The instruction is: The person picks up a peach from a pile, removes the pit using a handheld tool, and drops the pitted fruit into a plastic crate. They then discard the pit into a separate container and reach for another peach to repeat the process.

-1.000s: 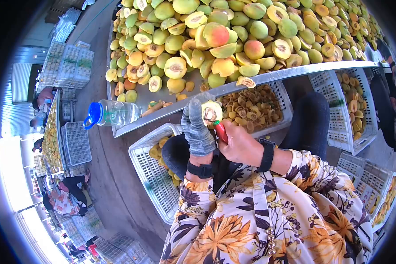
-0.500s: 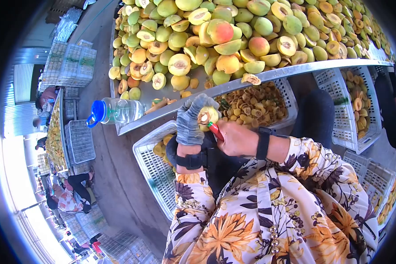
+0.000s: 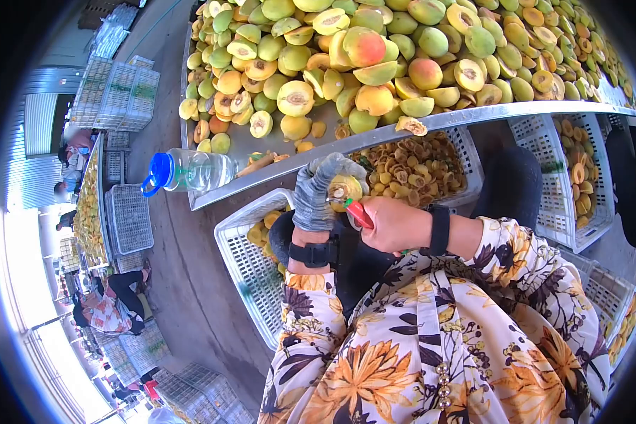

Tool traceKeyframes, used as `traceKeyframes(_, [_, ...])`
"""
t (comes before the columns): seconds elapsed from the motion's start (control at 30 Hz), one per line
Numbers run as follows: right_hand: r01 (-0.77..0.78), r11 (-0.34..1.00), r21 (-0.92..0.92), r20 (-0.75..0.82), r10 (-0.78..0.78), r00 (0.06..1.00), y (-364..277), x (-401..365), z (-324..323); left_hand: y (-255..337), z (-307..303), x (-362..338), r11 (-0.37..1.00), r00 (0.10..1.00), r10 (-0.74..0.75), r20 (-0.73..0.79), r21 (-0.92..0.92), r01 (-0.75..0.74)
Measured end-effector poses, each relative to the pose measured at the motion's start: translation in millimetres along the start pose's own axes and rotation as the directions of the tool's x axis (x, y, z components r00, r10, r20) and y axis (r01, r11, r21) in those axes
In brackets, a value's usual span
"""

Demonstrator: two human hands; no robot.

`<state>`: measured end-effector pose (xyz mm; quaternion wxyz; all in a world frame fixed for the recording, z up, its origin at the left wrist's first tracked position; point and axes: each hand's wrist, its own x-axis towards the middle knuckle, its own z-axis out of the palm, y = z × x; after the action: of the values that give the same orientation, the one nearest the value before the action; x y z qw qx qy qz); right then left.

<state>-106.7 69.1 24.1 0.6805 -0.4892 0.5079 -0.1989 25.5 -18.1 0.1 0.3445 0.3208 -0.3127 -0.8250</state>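
Observation:
My left hand point(image 3: 312, 198), in a grey knit glove, is closed around a halved peach point(image 3: 344, 186) with its cut face turned up toward me. My bare right hand point(image 3: 394, 225) grips a small tool with a red handle point(image 3: 360, 213) and a green collar. The tool's tip meets the lower part of the cut face; its exact shape is too small to make out. Both hands are above my lap, just in front of the metal table edge. Beyond them lies a large heap of whole and halved peaches point(image 3: 374, 100).
The metal table's rim point(image 3: 487, 113) runs across in front of me. Below it stands a crate of peach scraps point(image 3: 420, 169). White crates point(image 3: 254, 283) with fruit flank my legs. A blue-capped water bottle point(image 3: 198, 171) is on the table's left corner. Other people point(image 3: 113, 304) sit far left.
The view has shifted slightly. Both hands and the peach half have moved a little down and right in view. The tool now lies against the lower part of the cut face.

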Motion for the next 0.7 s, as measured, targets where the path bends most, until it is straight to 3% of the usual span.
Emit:
traceKeyframes(0.03, [-0.001,1.0,0.001,0.001,0.001,1.0,0.1,-0.9,0.3,1.5,2.1,-0.8,1.0,1.0,-0.001,-0.001,0.0,0.001])
traceKeyframes(0.1, [-0.033,0.959,0.28,0.09,0.008,0.996,-3.3,-2.6,-0.3,3.8,3.7,-0.9,0.997,0.996,0.069,0.052,0.029,-0.07])
traceKeyframes(0.13, [-0.033,0.96,0.277,0.096,0.007,0.995,-6.1,-3.6,-0.5,3.9,4.0,-1.2,0.997,0.996,0.073,0.048,0.027,-0.075])
traceKeyframes(0.2, [-0.261,0.74,0.619,0.326,0.06,0.943,-10.4,-5.8,-0.3,1.7,6.1,-0.5,0.934,0.968,0.25,0.031,0.256,-0.249])
traceKeyframes(0.37, [-0.334,0.698,0.634,0.407,0.066,0.911,-7.7,-0.6,-15.3,-0.9,-2.0,6.6,0.96,0.979,0.203,0.031,0.192,-0.205])
traceKeyframes(0.43, [-0.373,0.619,0.691,0.468,0.01,0.884,-3.0,3.4,-16.9,-3.1,-1.7,6.2,0.997,0.995,0.051,0.081,-0.056,-0.047])
traceKeyframes(0.57, [-0.369,0.494,0.787,0.493,-0.146,0.858,15.3,9.0,-7.8,-11.6,4.7,3.9,0.988,0.998,0.014,0.055,-0.157,-0.006])
traceKeyframes(0.67, [-0.361,0.423,0.831,0.462,-0.164,0.872,15.4,6.6,-11.0,-10.3,13.7,6.2,0.994,0.988,-0.028,-0.152,-0.106,0.012])
traceKeyframes(0.7, [-0.362,0.43,0.827,0.467,-0.166,0.869,13.4,2.8,-10.8,-13.5,-0.1,14.4,0.994,0.988,-0.02,-0.155,-0.105,0.004])
